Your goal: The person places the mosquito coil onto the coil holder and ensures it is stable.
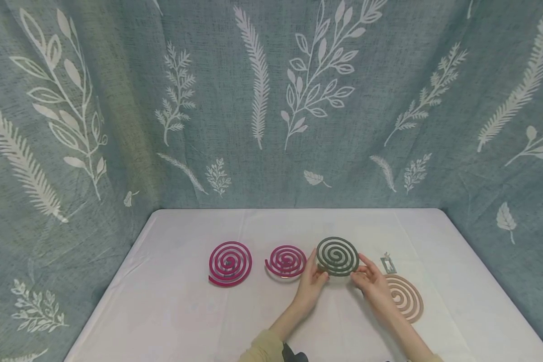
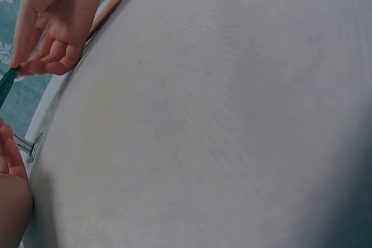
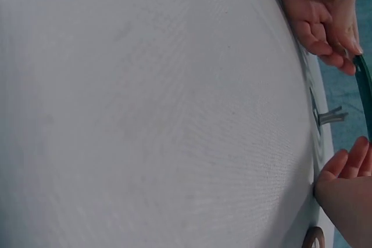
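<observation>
A dark green mosquito coil [image 1: 337, 256] is held up above the table between both hands. My left hand [image 1: 310, 282] grips its left edge, and my right hand [image 1: 373, 281] pinches the right edge. In the left wrist view the coil [image 2: 7, 85] shows edge-on at the right fingertips. A magenta coil [image 1: 287, 260] sits tilted just left of the left hand, and another magenta coil [image 1: 230, 262] lies farther left. Under the right forearm, partly covered, is a tan coil [image 1: 396, 297]. Between the hands, a small metal stand [image 3: 332, 116] rises from the table.
Behind the tan coil lies another small metal stand [image 1: 387, 259]. A white cloth covers the table [image 1: 163, 311]. Blue-green curtains [image 1: 271, 176] with white leaf prints hang at the back and both sides.
</observation>
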Motion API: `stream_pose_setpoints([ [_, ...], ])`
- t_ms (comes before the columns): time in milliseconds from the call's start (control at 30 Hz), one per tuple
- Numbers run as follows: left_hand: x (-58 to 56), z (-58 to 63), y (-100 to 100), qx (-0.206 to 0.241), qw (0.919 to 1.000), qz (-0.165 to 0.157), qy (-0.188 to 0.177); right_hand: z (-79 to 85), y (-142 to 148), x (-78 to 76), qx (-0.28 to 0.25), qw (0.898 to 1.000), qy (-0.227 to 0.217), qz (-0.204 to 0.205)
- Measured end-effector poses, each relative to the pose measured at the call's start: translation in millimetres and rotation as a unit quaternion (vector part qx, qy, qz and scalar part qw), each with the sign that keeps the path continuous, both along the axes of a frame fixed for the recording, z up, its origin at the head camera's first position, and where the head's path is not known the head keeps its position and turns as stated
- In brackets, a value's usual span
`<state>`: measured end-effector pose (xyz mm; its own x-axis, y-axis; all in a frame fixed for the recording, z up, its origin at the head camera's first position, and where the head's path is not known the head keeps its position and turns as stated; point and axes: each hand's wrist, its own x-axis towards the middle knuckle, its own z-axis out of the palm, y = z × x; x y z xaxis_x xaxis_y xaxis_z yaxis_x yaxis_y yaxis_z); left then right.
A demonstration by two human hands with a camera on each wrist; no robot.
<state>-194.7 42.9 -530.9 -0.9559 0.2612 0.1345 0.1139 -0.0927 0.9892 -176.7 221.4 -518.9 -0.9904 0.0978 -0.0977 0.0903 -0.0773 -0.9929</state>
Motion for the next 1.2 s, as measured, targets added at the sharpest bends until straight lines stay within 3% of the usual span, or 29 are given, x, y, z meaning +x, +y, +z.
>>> stream_pose_setpoints([
  [567,0.8,-4.4,-2.0,-0.02,0.9993,0.003,-0.031,-5.1,-5.7,-1.6,0.001,1.0,-0.018,-0.009],
  [833,1.5,-5.5,-3.2,-0.009,0.9999,-0.006,-0.014,-3.7,-4.9,-2.1,0.027,0.999,-0.034,-0.014],
  [1200,0.3,-7.5,-2.7,0.005,0.9992,-0.013,-0.037,-4.0,-4.2,-1.2,0.025,0.999,-0.038,-0.01],
])
